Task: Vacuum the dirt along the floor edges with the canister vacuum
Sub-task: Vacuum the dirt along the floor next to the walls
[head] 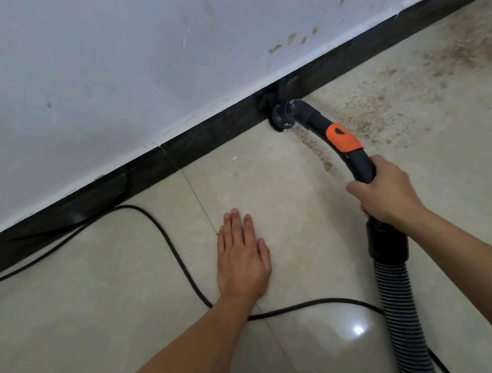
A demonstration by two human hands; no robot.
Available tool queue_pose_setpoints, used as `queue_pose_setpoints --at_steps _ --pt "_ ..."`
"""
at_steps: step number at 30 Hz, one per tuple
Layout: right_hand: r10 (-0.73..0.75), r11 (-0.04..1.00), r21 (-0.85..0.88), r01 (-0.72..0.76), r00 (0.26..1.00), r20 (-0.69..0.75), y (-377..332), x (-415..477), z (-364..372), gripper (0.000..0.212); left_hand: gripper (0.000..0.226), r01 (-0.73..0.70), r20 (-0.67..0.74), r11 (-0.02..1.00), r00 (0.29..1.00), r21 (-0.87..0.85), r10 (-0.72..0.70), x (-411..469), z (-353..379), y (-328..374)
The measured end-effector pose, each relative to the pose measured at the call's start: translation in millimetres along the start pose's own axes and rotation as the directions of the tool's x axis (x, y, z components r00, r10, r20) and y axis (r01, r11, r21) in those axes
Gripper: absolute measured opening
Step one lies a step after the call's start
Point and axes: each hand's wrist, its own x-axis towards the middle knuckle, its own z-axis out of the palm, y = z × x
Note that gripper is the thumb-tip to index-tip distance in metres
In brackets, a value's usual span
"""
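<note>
On the tiled floor (116, 308) the left hand (241, 261) lies flat, right hand (382, 191) gripping the vacuum handle (356, 158)

Even, soft indoor light, moderately bright. One sharp white glare spot on the glossy floor (357, 329) at lower right, faint sheen around it. Shadows weak, only thin ones under the hands. Wide-angle bend: skirting (183, 150) runs steeply diagonal. Slight softness overall, compression smear on the wall (103, 48).

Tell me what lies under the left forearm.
A black power cord runs across the beige floor tiles and passes under the left forearm, emerging on both sides. The stretch directly beneath the arm is hidden.
</note>
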Motion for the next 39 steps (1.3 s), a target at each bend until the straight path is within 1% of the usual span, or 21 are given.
queue_pose_setpoints --at_steps 3,4,7,8,10,12,14,16,19,23,26,27,30,31,34,37,39 --pt "0.033 0.999 0.02 -0.032 0.999 -0.035 -1.1 -0.5 -1.8 0.024 0.059 -0.002 0.013 1.0 1.0 -0.008 0.002 0.2 -1.8 -0.4" --pt "0.022 1.0 -0.003 -0.022 0.999 -0.037 -3.2 -1.0 -0.8 0.025 0.059 -0.003 0.016 1.0 1.0 -0.014 0.003 0.2 -2.6 0.2" --pt "-0.029 0.995 -0.099 0.03 0.999 0.018 -8.4 -0.3 -7.2 0.027 0.06 -0.003 0.023 1.0 1.0 -0.02 0.003 -0.4 -6.3 1.6" --pt "-0.027 0.991 -0.132 0.029 0.999 0.017 -7.0 1.8 -13.9 0.026 0.06 -0.003 0.022 1.0 1.0 -0.021 0.004 -0.9 -7.6 1.8" --pt "0.005 0.985 -0.174 -0.013 0.999 -0.042 -0.4 8.3 -28.4 0.026 0.06 -0.004 0.011 1.0 1.0 -0.022 0.005 -0.5 -7.6 1.4" --pt "0.037 0.983 -0.176 -0.051 0.996 -0.081 6.2 11.6 -37.9 0.026 0.059 -0.002 0.018 1.0 1.0 -0.014 0.002 0.6 -4.8 0.3" --pt "0.025 0.982 -0.186 -0.033 0.999 -0.043 11.2 9.3 -44.4 0.026 0.059 0.0 0.022 1.0 1.0 -0.02 0.0 0.1 -3.3 -0.7" --pt "0.034 0.986 -0.165 -0.038 0.999 -0.03 17.5 5.5 -52.7 0.023 0.06 0.001 0.021 1.0 1.0 -0.021 -0.001 -0.5 -3.3 -1.2" --pt "0.062 0.989 -0.132 -0.071 0.995 -0.072 26.6 -1.5 -60.2 0.024 0.06 0.005 0.013 1.0 1.0 -0.01 -0.005 0.0 -1.3 -1.3" --pt "0.045 0.991 -0.126 -0.039 0.998 0.043 29.5 -13.7 -65.2 0.021 0.06 0.005 0.02 1.0 1.0 -0.016 -0.005 0.2 -1.3 -0.7" --pt "0.088 0.991 -0.096 -0.091 0.995 -0.036 38.9 -22.2 -70.3 0.021 0.062 0.009 0.021 1.0 1.0 -0.015 -0.009 -0.2 -3.2 -0.7" --pt "0.094 0.99 -0.098 -0.098 0.995 -0.042 42.1 -26.1 -70.7 0.022 0.062 0.01 0.02 1.0 1.0 -0.019 -0.01 0.2 -3.1 -0.5" --pt "0.097 0.99 -0.101 -0.094 0.995 0.025 50.0 -38.1 -76.1 0.021 0.059 0.006 0.024 1.0 1.0 -0.018 -0.005 0.4 -1.6 -0.8" --pt "0.106 0.99 -0.092 -0.104 0.994 0.022 53.2 -41.5 -79.4 0.02 0.059 0.006 0.025 1.0 1.0 -0.019 -0.005 0.1 -1.4 -1.3" --pt "0.141 0.987 -0.066 -0.145 0.988 -0.056 64.3 -51.9 -84.1 0.02 0.058 0.011 0.02 1.0 1.0 -0.025 -0.01 0.1 -1.2 -1.6" --pt "0.152 0.987 -0.051 -0.151 0.988 0.011 69.1 -65.1 -86.7 0.02 0.059 0.006 0.023 1.0 1.0 -0.026 -0.006 0.3 0.6 -2.2" --pt "0.177 0.984 -0.016 -0.177 0.984 0.005 75.9 -77.0 -91.9 0.019 0.059 0.004 0.024 1.0 1.0 -0.03 -0.003 -0.5 0.6 -2.8"
